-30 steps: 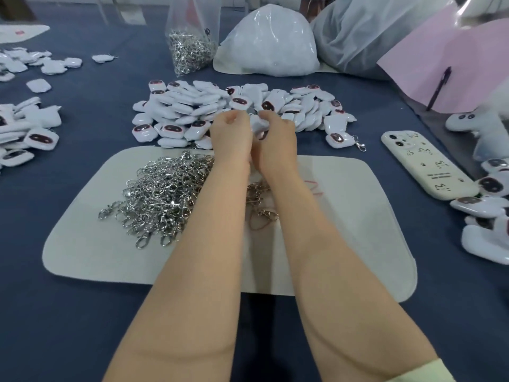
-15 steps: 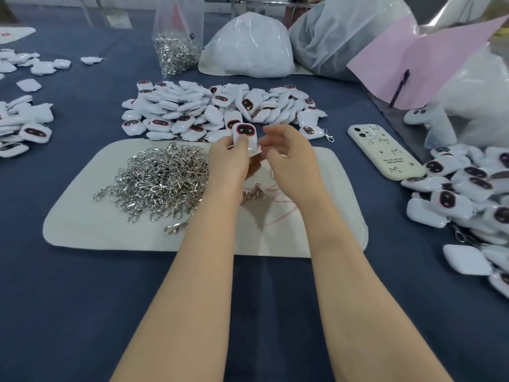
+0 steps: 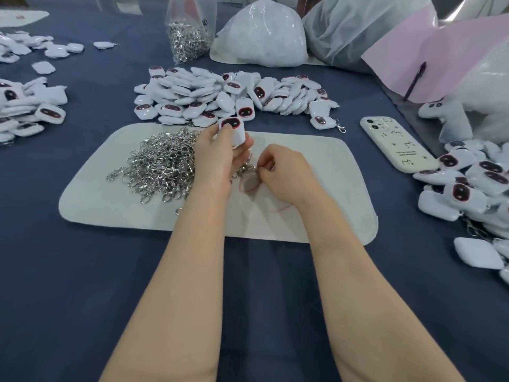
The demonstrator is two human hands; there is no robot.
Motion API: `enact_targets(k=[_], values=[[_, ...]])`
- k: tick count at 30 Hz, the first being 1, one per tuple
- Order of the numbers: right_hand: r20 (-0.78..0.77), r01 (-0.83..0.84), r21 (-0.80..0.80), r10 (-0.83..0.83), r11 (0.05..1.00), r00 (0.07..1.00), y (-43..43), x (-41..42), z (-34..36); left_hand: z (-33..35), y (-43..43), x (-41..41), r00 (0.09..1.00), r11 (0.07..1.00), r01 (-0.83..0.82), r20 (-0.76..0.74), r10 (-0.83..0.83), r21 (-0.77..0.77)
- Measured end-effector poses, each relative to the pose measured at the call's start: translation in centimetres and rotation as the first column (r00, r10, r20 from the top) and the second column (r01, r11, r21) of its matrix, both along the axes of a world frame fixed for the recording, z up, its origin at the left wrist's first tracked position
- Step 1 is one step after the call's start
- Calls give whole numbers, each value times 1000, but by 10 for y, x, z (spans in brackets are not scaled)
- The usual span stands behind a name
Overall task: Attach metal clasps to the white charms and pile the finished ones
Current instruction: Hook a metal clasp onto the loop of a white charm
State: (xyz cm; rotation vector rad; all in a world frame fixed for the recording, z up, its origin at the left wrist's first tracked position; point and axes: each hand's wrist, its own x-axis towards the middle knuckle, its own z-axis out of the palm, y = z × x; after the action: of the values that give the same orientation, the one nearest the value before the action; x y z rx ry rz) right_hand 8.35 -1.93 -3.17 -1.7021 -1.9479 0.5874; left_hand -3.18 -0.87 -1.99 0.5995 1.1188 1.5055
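My left hand [image 3: 217,155] holds one white charm [image 3: 233,129] with a dark red-rimmed face, upright above the far part of the grey felt mat [image 3: 316,172]. Beside it, lower down, my right hand [image 3: 286,172] pinches a metal clasp [image 3: 246,169] lying on the mat. A heap of silver clasps [image 3: 162,164] covers the mat's left part. A big pile of loose white charms [image 3: 231,95] lies beyond the mat. At the right edge is a pile of charms with clasps [image 3: 473,186].
A cream phone [image 3: 396,146] lies right of the mat. At the back stand a clear bag of clasps [image 3: 187,37], a white bag [image 3: 261,34] and a pink sheet [image 3: 429,62] with a pen. More charms [image 3: 24,106] lie at the left on the blue cloth.
My left hand lifted a charm out of the far pile and holds it over the mat. My right hand dropped down from the charm to the mat and pinched a clasp.
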Motion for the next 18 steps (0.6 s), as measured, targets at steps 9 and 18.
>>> enact_targets(k=[9, 18], values=[[-803, 240, -88, -211, 967, 557, 9, 12, 2, -5, 6, 8, 978, 997, 73, -194, -73, -6], [-954, 120, -243, -259, 963, 148, 7, 12, 10, 1, 7, 12, 997, 997, 79, -23, -79, 21]])
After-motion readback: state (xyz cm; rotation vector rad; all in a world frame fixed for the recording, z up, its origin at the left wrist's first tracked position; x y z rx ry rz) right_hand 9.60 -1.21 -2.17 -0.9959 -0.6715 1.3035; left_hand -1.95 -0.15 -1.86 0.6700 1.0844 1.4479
